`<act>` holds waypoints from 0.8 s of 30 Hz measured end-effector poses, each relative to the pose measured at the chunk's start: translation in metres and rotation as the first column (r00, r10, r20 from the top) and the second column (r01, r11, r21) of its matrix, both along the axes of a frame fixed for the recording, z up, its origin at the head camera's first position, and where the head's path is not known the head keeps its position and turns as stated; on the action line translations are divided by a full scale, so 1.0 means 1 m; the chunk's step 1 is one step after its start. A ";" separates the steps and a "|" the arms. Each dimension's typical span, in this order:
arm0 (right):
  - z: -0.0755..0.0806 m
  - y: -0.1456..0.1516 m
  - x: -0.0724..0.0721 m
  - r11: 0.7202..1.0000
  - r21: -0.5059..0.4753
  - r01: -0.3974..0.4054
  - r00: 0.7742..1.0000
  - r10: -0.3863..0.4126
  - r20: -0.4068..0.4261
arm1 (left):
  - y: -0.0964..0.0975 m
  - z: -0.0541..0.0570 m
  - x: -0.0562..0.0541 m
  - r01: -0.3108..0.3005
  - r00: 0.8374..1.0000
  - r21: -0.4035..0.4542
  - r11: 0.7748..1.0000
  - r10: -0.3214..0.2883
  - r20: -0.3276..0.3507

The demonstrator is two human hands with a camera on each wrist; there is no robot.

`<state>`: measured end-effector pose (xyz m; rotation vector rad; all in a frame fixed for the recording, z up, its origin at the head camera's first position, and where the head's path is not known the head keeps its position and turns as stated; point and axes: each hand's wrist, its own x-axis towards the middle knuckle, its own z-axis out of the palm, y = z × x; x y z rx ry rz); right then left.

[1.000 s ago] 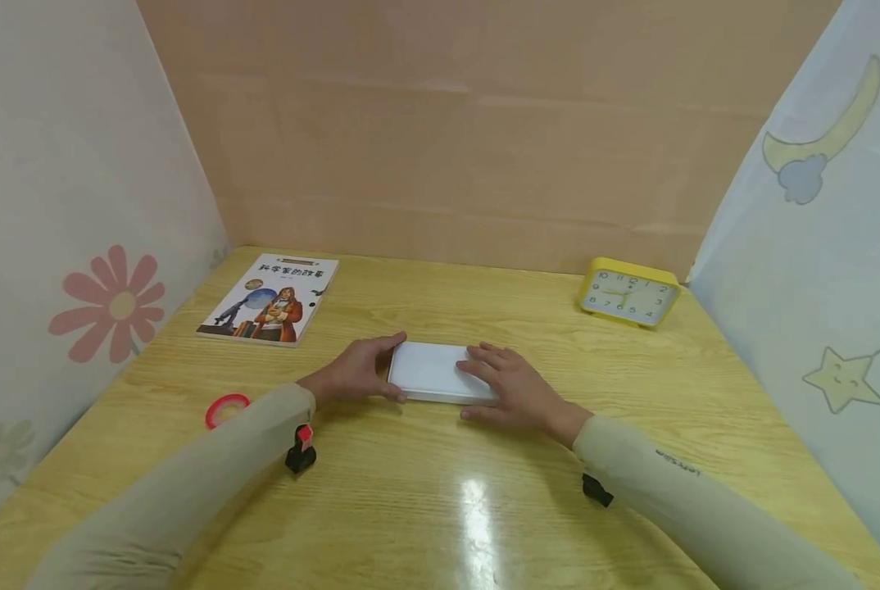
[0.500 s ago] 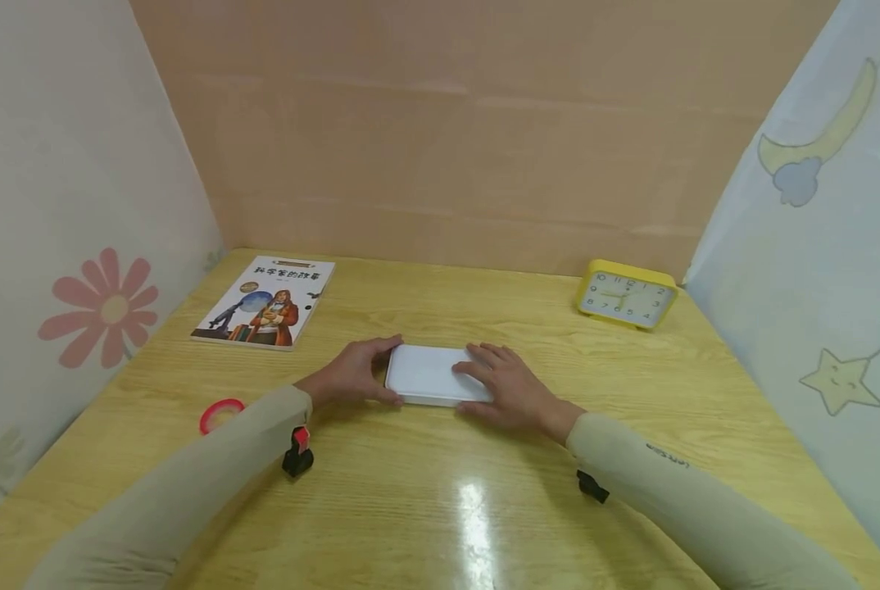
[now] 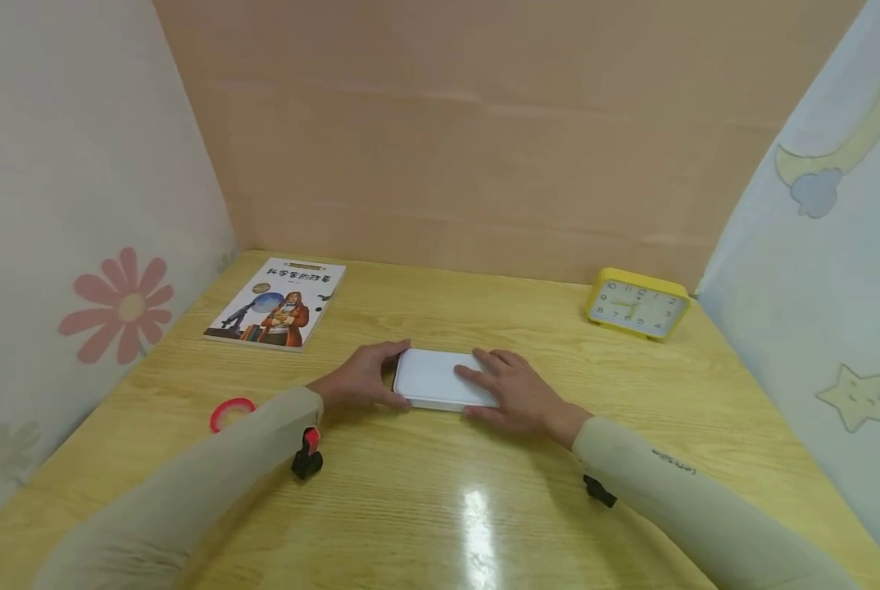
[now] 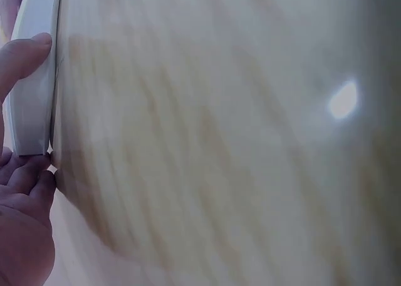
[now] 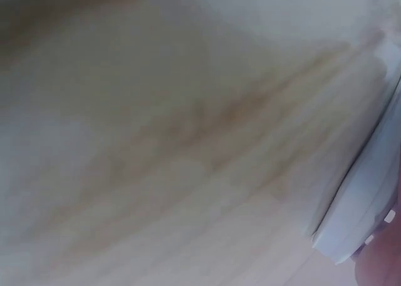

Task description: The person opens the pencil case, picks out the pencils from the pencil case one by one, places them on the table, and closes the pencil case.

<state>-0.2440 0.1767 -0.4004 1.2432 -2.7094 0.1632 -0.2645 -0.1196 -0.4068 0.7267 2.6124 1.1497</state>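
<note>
A flat white box [image 3: 433,378] with rounded corners lies on the wooden table in the middle of the head view. My left hand [image 3: 362,377] grips its left end, thumb along the near edge and index finger at the far corner. In the left wrist view the thumb [image 4: 28,51] presses the box's side, and the other fingers bend at its end. Over the right end spreads my right hand [image 3: 514,393], fingers on the top and toward the far edge, thumb at the near side. It covers that end of the box. The right wrist view catches only a blurred box side [image 5: 363,198].
A book with an illustrated cover [image 3: 278,303] lies back left. Nearer, a red ring [image 3: 222,410] like a tape roll is partly behind the left sleeve. A yellow clock [image 3: 637,303] stands back right. Patterned panels flank the table [image 3: 410,508], with a brown backdrop behind.
The head view has shifted slightly, so everything in it sits a little differently. Both hands keep the same hold on the white box.
</note>
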 end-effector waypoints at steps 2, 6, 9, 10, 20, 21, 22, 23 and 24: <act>0.000 0.002 -0.001 1.000 0.018 -0.015 1.000 0.016 -0.018 | 0.002 0.000 0.000 -0.003 1.000 0.002 1.000 0.003 0.009; 0.000 0.004 -0.004 0.998 0.040 -0.049 0.998 0.051 -0.039 | 0.003 0.001 0.000 -0.019 1.000 -0.001 1.000 0.019 0.020; 0.000 0.004 -0.006 0.996 0.050 -0.073 0.996 0.075 -0.057 | 0.003 0.001 0.000 -0.027 0.999 -0.001 1.000 0.027 0.030; 0.000 0.004 -0.007 0.995 0.053 -0.080 0.994 0.083 -0.065 | 0.003 0.001 -0.001 -0.029 0.999 0.000 1.000 0.029 0.032; 0.000 0.005 -0.007 0.990 0.075 -0.121 0.989 0.127 -0.078 | 0.003 -0.001 0.001 -0.030 0.999 0.030 0.999 0.029 0.032; 0.000 0.005 -0.007 0.989 0.075 -0.124 0.988 0.130 -0.081 | 0.003 -0.002 0.001 -0.032 0.999 0.031 0.999 0.031 0.034; -0.001 0.005 -0.007 0.989 0.073 -0.129 0.987 0.135 -0.086 | 0.003 -0.002 0.001 -0.036 0.999 0.028 0.999 0.035 0.034; -0.001 0.005 -0.007 0.989 0.072 -0.131 0.986 0.137 -0.091 | 0.003 -0.003 0.001 -0.041 0.999 0.025 0.999 0.040 0.033; -0.001 0.005 -0.008 0.989 0.068 -0.134 0.986 0.140 -0.095 | 0.003 -0.003 0.000 -0.045 0.999 0.024 0.999 0.044 0.032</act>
